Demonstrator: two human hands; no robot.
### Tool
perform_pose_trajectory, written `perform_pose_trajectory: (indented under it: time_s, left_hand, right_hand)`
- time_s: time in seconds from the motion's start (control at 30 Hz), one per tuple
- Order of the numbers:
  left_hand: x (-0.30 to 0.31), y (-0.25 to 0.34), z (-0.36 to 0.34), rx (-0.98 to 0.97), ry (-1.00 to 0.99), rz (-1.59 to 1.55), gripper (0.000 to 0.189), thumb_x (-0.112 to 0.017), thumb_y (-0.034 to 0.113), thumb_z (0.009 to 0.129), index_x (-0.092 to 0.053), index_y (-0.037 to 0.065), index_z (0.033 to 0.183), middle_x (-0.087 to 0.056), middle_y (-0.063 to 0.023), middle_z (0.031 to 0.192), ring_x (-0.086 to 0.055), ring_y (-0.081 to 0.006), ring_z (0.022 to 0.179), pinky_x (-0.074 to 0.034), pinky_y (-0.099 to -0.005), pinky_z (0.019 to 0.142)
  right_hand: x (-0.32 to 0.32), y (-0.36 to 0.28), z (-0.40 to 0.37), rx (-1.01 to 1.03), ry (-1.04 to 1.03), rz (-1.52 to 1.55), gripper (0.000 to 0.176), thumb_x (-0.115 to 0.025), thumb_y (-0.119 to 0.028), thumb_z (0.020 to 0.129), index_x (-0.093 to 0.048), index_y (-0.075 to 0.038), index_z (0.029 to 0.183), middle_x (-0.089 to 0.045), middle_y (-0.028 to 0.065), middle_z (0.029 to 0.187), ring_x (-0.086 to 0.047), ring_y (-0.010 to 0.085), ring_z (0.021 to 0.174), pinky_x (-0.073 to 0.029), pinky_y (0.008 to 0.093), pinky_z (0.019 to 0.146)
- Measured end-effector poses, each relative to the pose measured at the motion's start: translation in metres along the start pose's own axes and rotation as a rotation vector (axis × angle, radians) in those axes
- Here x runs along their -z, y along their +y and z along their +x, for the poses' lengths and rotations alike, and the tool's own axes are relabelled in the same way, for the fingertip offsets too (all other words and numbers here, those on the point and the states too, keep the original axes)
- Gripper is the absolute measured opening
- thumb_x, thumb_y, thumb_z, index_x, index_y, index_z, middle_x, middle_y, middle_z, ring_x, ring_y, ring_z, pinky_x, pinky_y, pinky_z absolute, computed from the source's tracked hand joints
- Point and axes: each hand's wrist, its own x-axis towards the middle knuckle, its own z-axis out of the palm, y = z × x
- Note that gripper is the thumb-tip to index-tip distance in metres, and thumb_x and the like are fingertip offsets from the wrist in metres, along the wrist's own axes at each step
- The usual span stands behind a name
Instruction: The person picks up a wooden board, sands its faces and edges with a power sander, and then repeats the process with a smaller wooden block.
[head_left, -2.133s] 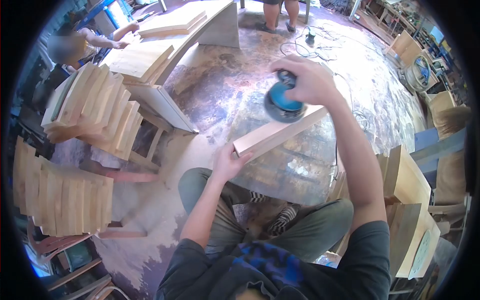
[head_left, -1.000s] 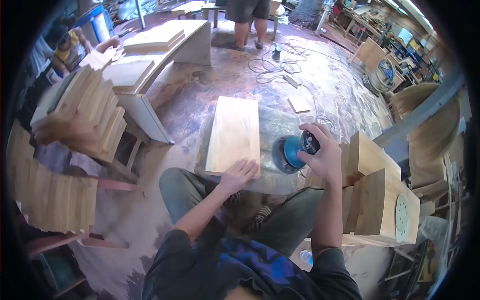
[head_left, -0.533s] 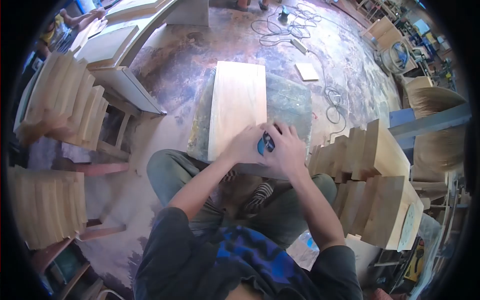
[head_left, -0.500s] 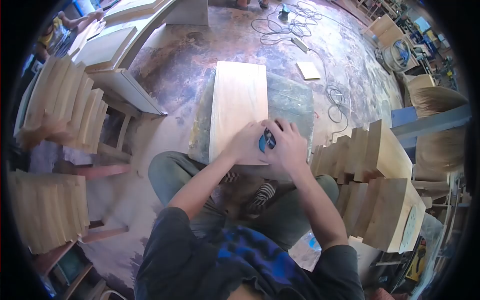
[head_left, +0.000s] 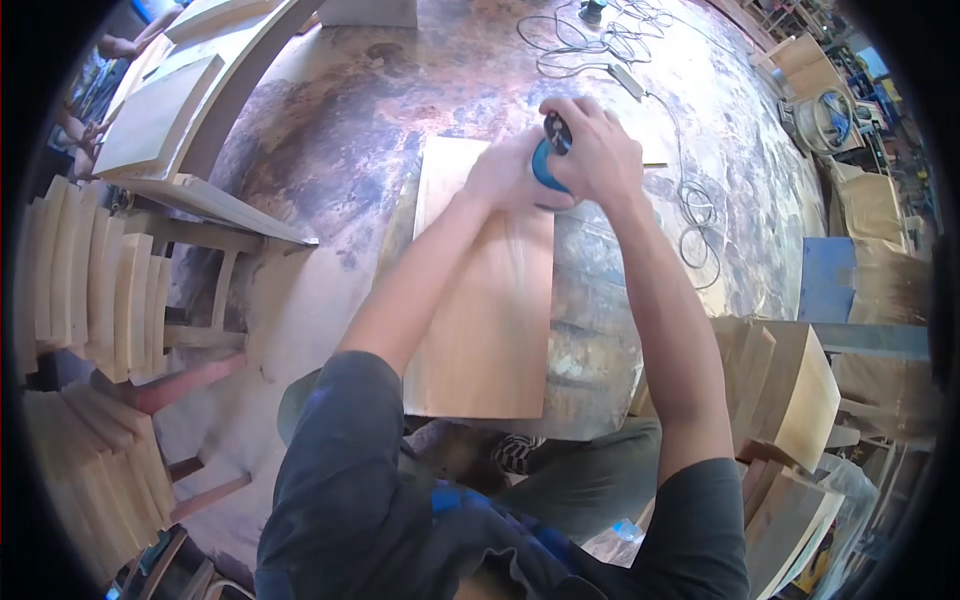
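A pale wooden board (head_left: 480, 330) lies lengthwise in front of me on a worn, stained work surface (head_left: 595, 345). Near its far right edge, both my hands grip a teal and black power sander (head_left: 545, 165). My left hand (head_left: 505, 172) wraps the sander's left side, low by the wood. From the right and above, my right hand (head_left: 603, 155) curls its fingers over the black top. The sander's underside is hidden, so its contact with the board cannot be made out fully.
Stacked boards (head_left: 90, 275) stand at my left, with more stacks (head_left: 795, 385) at my right. A bench (head_left: 165, 115) and another person's arm (head_left: 120, 47) are at upper left. Cable (head_left: 690, 200) and a power strip (head_left: 627, 80) lie on the floor ahead.
Both hands have carried the sander from the board's near end to its far right part, arms now stretched forward. The head view has shifted too.
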Motion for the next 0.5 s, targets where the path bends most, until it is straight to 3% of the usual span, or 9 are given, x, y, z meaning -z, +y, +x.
perform_pose_trajectory:
  time_s: [0.2,0.33,0.4,0.5]
  left_hand:
    - [0.017,0.003,0.029,0.205,-0.034,0.140,0.103,-0.099,0.067,0.058,-0.064,0.009,0.136,-0.074,-0.0159,0.132,-0.067,-0.0411,0.129,-0.055,-0.0528,0.111]
    - [0.013,0.027,-0.030,0.161,-0.070,0.018,0.098,-0.099,0.064,0.062,-0.064,0.010,0.136,-0.073,-0.0156,0.133,-0.068,-0.0397,0.128,-0.048,-0.0539,0.119]
    - [0.011,0.049,-0.075,0.144,-0.081,-0.023,0.096,-0.099,0.063,0.064,-0.064,0.010,0.136,-0.073,-0.0156,0.133,-0.068,-0.0393,0.128,-0.044,-0.0558,0.122]
    - [0.001,0.082,-0.140,0.102,-0.036,-0.019,0.091,-0.099,0.053,0.066,-0.063,0.010,0.137,-0.073,-0.0165,0.131,-0.067,-0.0399,0.128,-0.036,-0.0647,0.124]
  right_hand:
    - [-0.020,0.024,0.052,0.143,0.064,0.026,0.050,-0.077,-0.024,0.084,-0.071,-0.034,0.132,-0.073,0.0004,0.132,-0.074,0.0318,0.119,-0.063,0.0488,0.093]
    - [0.006,-0.006,-0.017,0.071,0.004,0.025,0.051,-0.077,-0.026,0.084,-0.071,-0.034,0.134,-0.073,0.0008,0.132,-0.074,0.0337,0.119,-0.062,0.0478,0.094]
    - [0.016,-0.020,-0.062,0.100,0.022,0.026,0.044,-0.074,-0.027,0.087,-0.073,-0.034,0.130,-0.074,0.0044,0.127,-0.074,0.0371,0.111,-0.063,0.0502,0.087]
    - [0.034,-0.039,-0.133,0.105,0.050,0.102,0.045,-0.077,-0.025,0.086,-0.074,-0.030,0.131,-0.073,0.0049,0.124,-0.074,0.0359,0.108,-0.062,0.0479,0.087]
